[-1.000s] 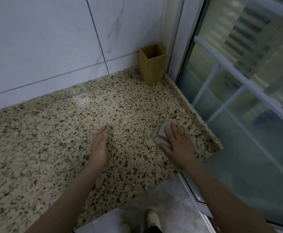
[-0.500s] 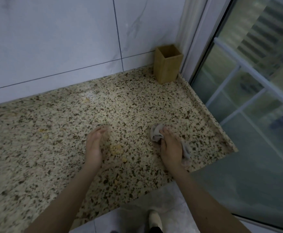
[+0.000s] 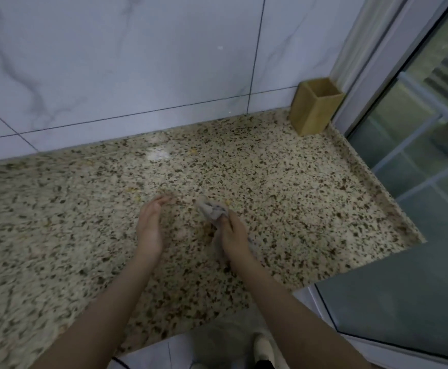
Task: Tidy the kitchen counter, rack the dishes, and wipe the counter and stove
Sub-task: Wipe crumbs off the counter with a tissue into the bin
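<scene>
The speckled granite worktop (image 3: pixel 284 182) runs from the left edge of the view to its right end beside a glass door (image 3: pixel 417 161), with a white marble-veined tiled wall (image 3: pixel 137 62) along its back edge. Left of centre, a pale smear (image 3: pixel 159 155) lies near the back edge, and a few small yellowish crumbs (image 3: pixel 135 194) sit just in front of it. The person's left hand (image 3: pixel 151 227) rests on its edge in the middle of the worktop, fingers together and slightly curled, empty, palm turned toward the right. Just beside it, with a narrow strip of bare stone between them, the right hand (image 3: pixel 234 237) presses down on a crumpled grey cloth (image 3: pixel 212 210), fingers closed around the wad; the cloth pokes out past the fingertips toward the wall and lies flat on the stone. A small yellow speck (image 3: pixel 227 201) sits just right of the cloth. At the back right corner stands an upright square wooden holder (image 3: pixel 316 107), touching the wall and well apart from both hands. Below the front edge, pale shoes (image 3: pixel 264 347) show on the tiled floor
</scene>
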Demonstrator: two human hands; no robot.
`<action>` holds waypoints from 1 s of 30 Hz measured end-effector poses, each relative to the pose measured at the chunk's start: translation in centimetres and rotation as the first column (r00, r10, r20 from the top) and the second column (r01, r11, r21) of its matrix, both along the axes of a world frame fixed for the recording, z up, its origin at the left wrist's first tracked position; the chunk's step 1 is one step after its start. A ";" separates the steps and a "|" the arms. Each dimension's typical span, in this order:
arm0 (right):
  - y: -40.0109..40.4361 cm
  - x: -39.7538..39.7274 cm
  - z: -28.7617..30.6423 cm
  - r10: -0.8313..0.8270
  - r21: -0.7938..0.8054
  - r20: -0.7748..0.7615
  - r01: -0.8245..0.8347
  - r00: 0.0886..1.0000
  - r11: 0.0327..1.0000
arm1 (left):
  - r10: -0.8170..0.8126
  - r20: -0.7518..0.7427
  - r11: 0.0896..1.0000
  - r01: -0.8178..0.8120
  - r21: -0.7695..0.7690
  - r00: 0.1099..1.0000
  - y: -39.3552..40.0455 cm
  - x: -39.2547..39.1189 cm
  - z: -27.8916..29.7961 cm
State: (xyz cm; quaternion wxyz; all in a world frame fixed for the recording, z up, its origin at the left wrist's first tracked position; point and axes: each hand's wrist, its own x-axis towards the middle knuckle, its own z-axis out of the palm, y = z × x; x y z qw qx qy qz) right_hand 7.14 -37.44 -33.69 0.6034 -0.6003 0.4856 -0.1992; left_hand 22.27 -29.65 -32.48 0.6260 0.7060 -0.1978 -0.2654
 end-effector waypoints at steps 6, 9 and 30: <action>-4.7 -0.2 4.0 -0.407 0.155 0.110 0.389 0.907 0.908 | 0.037 -0.113 0.999 -0.038 -0.013 0.993 0.1 2.1 1.2; -8.0 -1.0 5.3 -0.444 0.009 0.109 0.446 0.889 0.895 | 0.060 -0.082 0.998 -0.062 -0.012 0.995 -0.7 2.6 1.5; -18.2 14.2 -3.3 0.092 -0.534 -0.266 -0.226 0.960 0.815 | 0.322 0.230 0.936 -0.346 0.070 0.918 -2.6 8.4 -0.6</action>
